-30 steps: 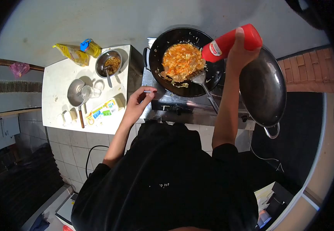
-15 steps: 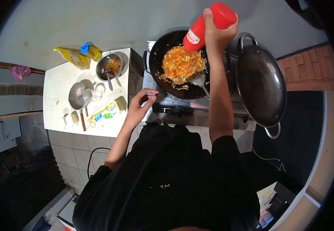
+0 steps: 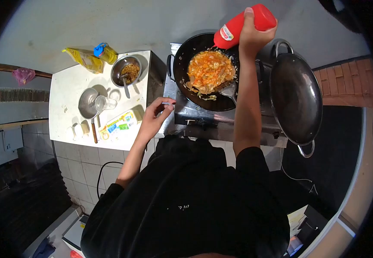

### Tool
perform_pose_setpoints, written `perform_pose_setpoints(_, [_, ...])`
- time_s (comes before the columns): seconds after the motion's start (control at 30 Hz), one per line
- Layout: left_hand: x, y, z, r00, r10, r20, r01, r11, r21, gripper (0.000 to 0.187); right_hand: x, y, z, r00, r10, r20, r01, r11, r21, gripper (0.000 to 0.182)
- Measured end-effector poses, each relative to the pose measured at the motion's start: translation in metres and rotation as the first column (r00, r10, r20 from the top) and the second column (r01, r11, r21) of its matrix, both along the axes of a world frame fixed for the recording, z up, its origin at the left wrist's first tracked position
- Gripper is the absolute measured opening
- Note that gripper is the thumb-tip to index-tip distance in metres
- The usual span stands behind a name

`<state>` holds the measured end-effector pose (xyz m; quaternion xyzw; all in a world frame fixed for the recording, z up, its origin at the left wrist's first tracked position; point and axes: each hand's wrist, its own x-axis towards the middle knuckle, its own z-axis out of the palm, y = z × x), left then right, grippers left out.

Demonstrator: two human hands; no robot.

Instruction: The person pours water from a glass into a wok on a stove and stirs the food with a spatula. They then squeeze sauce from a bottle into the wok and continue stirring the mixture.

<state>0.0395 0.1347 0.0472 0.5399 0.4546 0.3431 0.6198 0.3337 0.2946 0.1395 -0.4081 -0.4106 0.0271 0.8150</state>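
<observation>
My right hand (image 3: pixel 255 38) is wrapped round a red sauce bottle (image 3: pixel 229 35), tilted with its nozzle down over the far side of a black wok (image 3: pixel 184 45). Inside the wok lies a saucy orange and pale mix (image 3: pixel 210 71) with chopped bits. A metal spatula (image 3: pixel 229 91) rests in the wok on the right, its handle partly behind my forearm. My left hand (image 3: pixel 155 118) hovers in front of the wok's left side, fingers curled and thumb close to them. Something small and dark reddish shows at its fingertips, too small to name.
The wok stands on a metal stove (image 3: pixel 203 122). To the right is a large dark pan (image 3: pixel 296 99). On the white table (image 3: pixel 68 86) are a bowl of food with a spoon (image 3: pixel 126 84), a small saucepan (image 3: pixel 86 103), a glass jar (image 3: pixel 102 103), a yellow bag (image 3: pixel 85 60) and a blue-capped bottle (image 3: pixel 105 52).
The bottle has shifted slightly right relative to the wok, its nozzle now visible by the far rim. My left hand keeps nearly the same pose. The whole view has shifted a little.
</observation>
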Motion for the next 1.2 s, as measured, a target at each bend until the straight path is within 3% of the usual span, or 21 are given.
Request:
perform_pose_setpoints(0.07, [-0.004, 0.002, -0.001, 0.997, -0.040, -0.059, 0.040, 0.999, -0.006, 0.020, 0.006, -0.008, 0.006, 0.989, -0.113, 0.092, 0.116, 0.993, -0.029, 0.035])
perform_pose_setpoints(0.2, [0.001, 0.004, -0.013, 0.998, -0.042, -0.039, 0.043, 0.999, 0.011, 0.020, 0.008, -0.025, 0.002, 0.990, -0.077, 0.118, 0.082, 0.996, -0.042, 0.031])
perform_pose_setpoints(0.27, [0.006, 0.001, -0.007, 0.997, -0.064, -0.046, 0.064, 0.998, 0.001, 0.019, 0.019, -0.013, 0.001, 0.983, -0.015, -0.182, 0.016, 1.000, 0.005, 0.032])
perform_pose_setpoints(0.4, [0.018, 0.003, 0.002, 0.996, -0.071, -0.049, 0.071, 0.997, -0.017, 0.019, 0.013, -0.019, 0.013, 0.985, 0.029, -0.170, -0.025, 0.999, 0.029, 0.032])
perform_pose_setpoints(0.47, [0.025, 0.000, -0.003, 0.997, -0.068, -0.047, 0.068, 0.998, 0.000, 0.019, -0.001, -0.027, 0.013, 0.999, -0.003, -0.036, 0.000, 0.997, -0.081, 0.034])
perform_pose_setpoints(0.57, [0.031, -0.005, 0.002, 0.994, -0.098, -0.056, 0.100, 0.994, 0.040, 0.019, 0.010, 0.002, 0.001, 0.993, -0.060, -0.106, 0.063, 0.998, 0.027, 0.027])
perform_pose_setpoints(0.6, [0.031, -0.008, 0.004, 0.996, -0.085, -0.039, 0.086, 0.996, 0.019, 0.020, 0.013, 0.001, 0.005, 0.989, -0.035, -0.140, 0.033, 0.999, -0.022, 0.034])
perform_pose_setpoints(0.77, [0.035, -0.016, 0.000, 1.000, -0.006, -0.013, 0.006, 1.000, -0.003, 0.019, 0.016, -0.021, -0.001, 0.997, 0.021, -0.074, -0.024, 0.999, -0.043, 0.033])
perform_pose_setpoints(0.83, [0.036, -0.024, 0.000, 0.999, -0.005, -0.052, 0.004, 1.000, -0.010, 0.019, 0.030, -0.007, -0.008, 0.958, -0.007, -0.286, 0.018, 0.999, 0.038, 0.033])
perform_pose_setpoints(0.87, [0.039, -0.026, 0.001, 0.999, 0.001, -0.033, -0.001, 1.000, 0.008, 0.019, 0.041, -0.009, -0.009, 0.957, -0.006, -0.291, 0.019, 0.999, 0.042, 0.033])
perform_pose_setpoints(0.93, [0.045, -0.029, 0.002, 1.000, 0.028, 0.007, -0.028, 0.999, 0.017, 0.019, 0.056, -0.017, 0.000, 0.983, -0.105, -0.152, 0.099, 0.994, -0.051, 0.035])
perform_pose_setpoints(1.1, [0.060, -0.034, -0.003, 1.000, 0.020, -0.021, -0.019, 1.000, 0.018, 0.018, 0.050, -0.058, -0.001, 0.995, -0.081, 0.055, 0.087, 0.988, -0.125, 0.034])
perform_pose_setpoints(1.2, [0.068, -0.035, 0.004, 1.000, -0.005, 0.011, 0.005, 1.000, 0.028, 0.019, 0.053, -0.044, -0.008, 0.939, -0.149, -0.310, 0.101, 0.981, -0.163, 0.033])
